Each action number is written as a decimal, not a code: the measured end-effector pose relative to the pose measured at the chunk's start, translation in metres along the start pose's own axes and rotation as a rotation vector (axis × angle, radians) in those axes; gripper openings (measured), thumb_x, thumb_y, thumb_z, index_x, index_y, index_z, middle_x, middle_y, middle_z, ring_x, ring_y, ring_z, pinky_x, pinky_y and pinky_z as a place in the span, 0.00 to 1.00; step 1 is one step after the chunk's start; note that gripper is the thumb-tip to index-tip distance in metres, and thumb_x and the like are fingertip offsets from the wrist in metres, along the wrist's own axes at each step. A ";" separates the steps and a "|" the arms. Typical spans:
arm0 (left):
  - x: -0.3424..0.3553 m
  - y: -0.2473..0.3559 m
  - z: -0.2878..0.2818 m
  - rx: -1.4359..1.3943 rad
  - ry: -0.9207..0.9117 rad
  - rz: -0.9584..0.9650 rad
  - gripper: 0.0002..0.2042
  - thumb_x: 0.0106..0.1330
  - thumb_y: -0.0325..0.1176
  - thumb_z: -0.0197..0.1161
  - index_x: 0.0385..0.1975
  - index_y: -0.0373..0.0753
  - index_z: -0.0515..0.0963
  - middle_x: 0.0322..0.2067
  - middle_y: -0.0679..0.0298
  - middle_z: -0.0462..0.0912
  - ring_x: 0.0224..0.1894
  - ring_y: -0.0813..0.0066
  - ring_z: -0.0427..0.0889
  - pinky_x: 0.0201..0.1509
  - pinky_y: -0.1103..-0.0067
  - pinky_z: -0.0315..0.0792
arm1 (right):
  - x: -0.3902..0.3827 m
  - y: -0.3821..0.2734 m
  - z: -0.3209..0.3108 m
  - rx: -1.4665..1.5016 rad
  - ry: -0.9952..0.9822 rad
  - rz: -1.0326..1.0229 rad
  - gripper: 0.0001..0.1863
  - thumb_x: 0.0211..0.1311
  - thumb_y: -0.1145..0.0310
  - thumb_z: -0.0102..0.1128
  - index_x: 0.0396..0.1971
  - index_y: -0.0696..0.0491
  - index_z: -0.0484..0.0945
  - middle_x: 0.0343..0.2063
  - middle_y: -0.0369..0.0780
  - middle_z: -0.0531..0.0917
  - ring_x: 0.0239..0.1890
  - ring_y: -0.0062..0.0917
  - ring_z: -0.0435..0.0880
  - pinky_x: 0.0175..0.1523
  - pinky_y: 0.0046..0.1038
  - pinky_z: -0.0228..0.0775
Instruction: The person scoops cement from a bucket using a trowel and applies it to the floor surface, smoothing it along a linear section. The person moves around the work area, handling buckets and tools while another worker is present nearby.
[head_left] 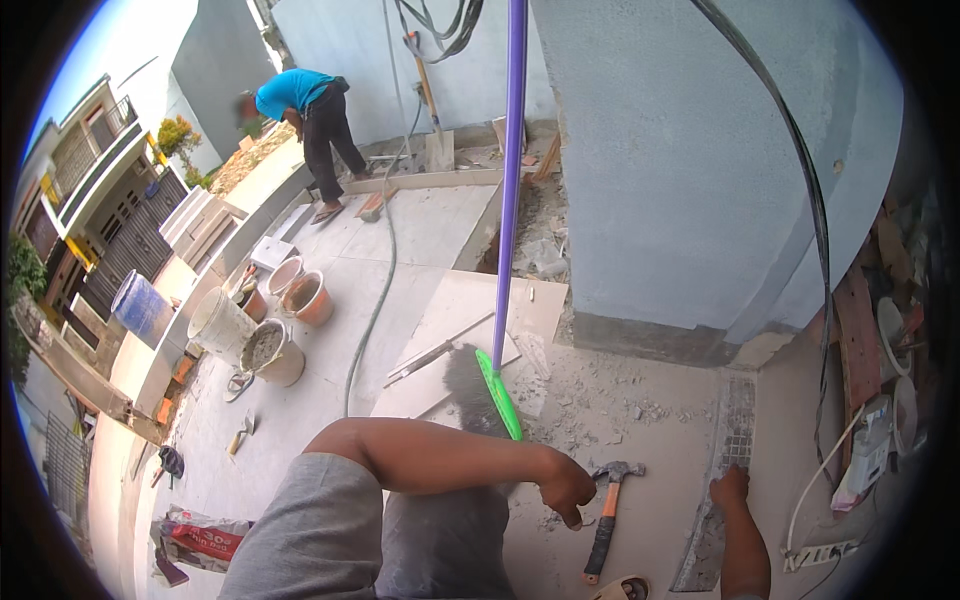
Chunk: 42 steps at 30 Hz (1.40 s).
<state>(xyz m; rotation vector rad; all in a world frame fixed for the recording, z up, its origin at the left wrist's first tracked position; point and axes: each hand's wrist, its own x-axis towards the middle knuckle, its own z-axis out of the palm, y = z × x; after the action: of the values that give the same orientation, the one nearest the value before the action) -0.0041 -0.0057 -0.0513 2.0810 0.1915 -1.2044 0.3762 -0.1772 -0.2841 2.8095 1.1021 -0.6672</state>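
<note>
Left hand [567, 488] is hovering just left of the hammer [602, 535], fingers curling inward, can't tell whether they're gripping anything; the hammer is lying on the dusty floor [655, 530] between both hands, head end farther from the person. Right hand [731, 487] is resting at the grey grid-marked strip [706, 525] on the right, fingers bending over its edge, grasp not readable. Broom [498, 395] with purple handle is standing beyond the left hand beside scattered debris [620, 400], while a co-worker [305, 100] in blue is bending over farther back.
</note>
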 end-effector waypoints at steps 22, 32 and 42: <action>0.010 0.004 -0.008 0.016 0.004 -0.030 0.36 0.68 0.60 0.63 0.56 0.26 0.79 0.51 0.46 0.85 0.53 0.53 0.85 0.58 0.62 0.79 | -0.008 -0.004 -0.012 -0.115 0.030 -0.143 0.30 0.59 0.64 0.63 0.60 0.63 0.75 0.58 0.56 0.78 0.60 0.50 0.78 0.67 0.42 0.70; 0.001 0.008 -0.012 0.032 0.001 -0.090 0.39 0.65 0.63 0.64 0.57 0.27 0.78 0.53 0.49 0.85 0.58 0.52 0.81 0.63 0.61 0.74 | -0.019 -0.010 -0.020 -0.127 -0.007 -0.169 0.27 0.62 0.67 0.58 0.61 0.60 0.76 0.59 0.54 0.78 0.60 0.51 0.77 0.68 0.42 0.68; 0.004 0.005 -0.011 0.024 -0.035 -0.072 0.41 0.66 0.64 0.62 0.61 0.28 0.76 0.58 0.48 0.82 0.63 0.51 0.78 0.67 0.62 0.71 | -0.031 -0.008 -0.021 -0.085 -0.029 -0.192 0.24 0.66 0.70 0.52 0.61 0.58 0.77 0.60 0.52 0.78 0.61 0.53 0.76 0.70 0.42 0.65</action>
<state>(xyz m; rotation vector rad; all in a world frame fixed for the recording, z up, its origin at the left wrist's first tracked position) 0.0083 -0.0031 -0.0481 2.0884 0.2389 -1.2912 0.3588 -0.1872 -0.2512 2.6377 1.3722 -0.6558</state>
